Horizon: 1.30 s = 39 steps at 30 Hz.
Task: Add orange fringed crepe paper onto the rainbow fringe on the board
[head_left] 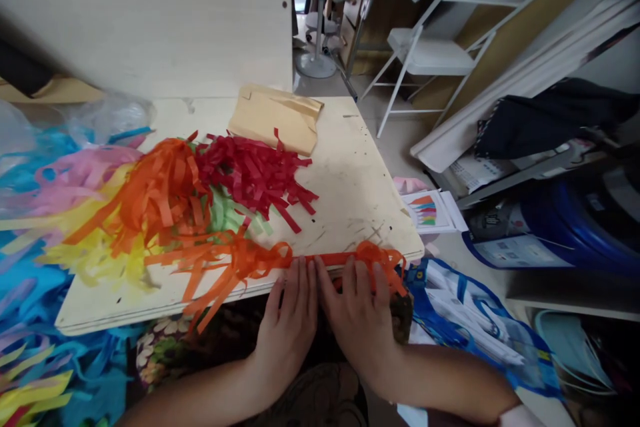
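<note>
An orange tissue-paper tassel (pixel 250 260) lies along the table's front edge, fringed at both ends, with a narrow flattened band in the middle. On that band rest the fingertips of my left hand (pixel 290 320), its fingers stretched out and close together. My right hand (pixel 363 320) lies beside it, fingers extended and slightly spread, at the band and the right-hand fringe. The two hands nearly touch at the middle. Behind them sit a bunch of orange fringe (pixel 163 187) and a crimson fringed bunch (pixel 250 170), with pale green fringe (pixel 230 210) partly hidden between.
The cream table (pixel 345 180) carries a brown paper envelope (pixel 273 117) at the back. Yellow fringe (pixel 105 247), pink fringe (pixel 80 177) and blue strips (pixel 100 360) pile up at left. Rightward are a blue bag (pixel 475 313), a printed card (pixel 430 210) and a white folding chair (pixel 435 57).
</note>
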Available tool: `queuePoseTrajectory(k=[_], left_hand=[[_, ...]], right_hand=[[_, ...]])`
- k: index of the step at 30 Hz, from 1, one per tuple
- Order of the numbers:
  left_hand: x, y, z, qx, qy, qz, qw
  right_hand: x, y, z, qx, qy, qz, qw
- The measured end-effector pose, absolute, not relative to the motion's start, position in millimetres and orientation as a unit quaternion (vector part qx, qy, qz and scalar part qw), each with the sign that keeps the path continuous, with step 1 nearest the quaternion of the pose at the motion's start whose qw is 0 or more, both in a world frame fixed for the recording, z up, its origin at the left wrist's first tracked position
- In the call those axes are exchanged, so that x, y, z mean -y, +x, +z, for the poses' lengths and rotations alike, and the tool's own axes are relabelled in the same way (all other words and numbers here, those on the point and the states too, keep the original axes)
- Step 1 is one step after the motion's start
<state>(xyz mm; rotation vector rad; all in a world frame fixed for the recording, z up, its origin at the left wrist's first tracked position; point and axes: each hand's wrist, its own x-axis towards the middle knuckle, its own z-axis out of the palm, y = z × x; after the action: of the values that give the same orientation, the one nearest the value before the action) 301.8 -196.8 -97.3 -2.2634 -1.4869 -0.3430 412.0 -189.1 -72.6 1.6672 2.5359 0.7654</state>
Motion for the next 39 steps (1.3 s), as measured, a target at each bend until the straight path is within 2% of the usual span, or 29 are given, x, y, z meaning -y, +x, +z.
queuePoseTrajectory(k=[9,16,19,25,30,39], left_hand=[[192.1,294.4,-92.3,0.512,-0.827,-0.086,0.216],[178.5,298.9,-84.6,0.53,-0.811,-0.168,0.184],[175.0,295.0,-85.3,0.507,-0.817,-0.224,0.159],[171.7,287.0,-88.6,0.462,-0.832,-0.286,0.112],[170.0,288.3,-84.2,0.472,-0.834,-0.243,0.15],[165.7,284.6,-77.8,0.48,-0.843,-0.215,0.113]], right_hand=[[178.0,445.8,-77.3,-0.782,0.575,0.216,-0.104],[172.7,433.5,-75.2,-0.801,0.528,0.219,-0.178],[170.9,428.5,-79.4,-0.848,0.46,0.168,-0.201],[161.1,432.7,-79.8,-0.878,0.414,0.115,-0.211],[154.3,434.3,-72.3,-0.898,0.402,0.063,-0.164],[152.5,430.8,-69.9,-0.9,0.411,0.047,-0.14]])
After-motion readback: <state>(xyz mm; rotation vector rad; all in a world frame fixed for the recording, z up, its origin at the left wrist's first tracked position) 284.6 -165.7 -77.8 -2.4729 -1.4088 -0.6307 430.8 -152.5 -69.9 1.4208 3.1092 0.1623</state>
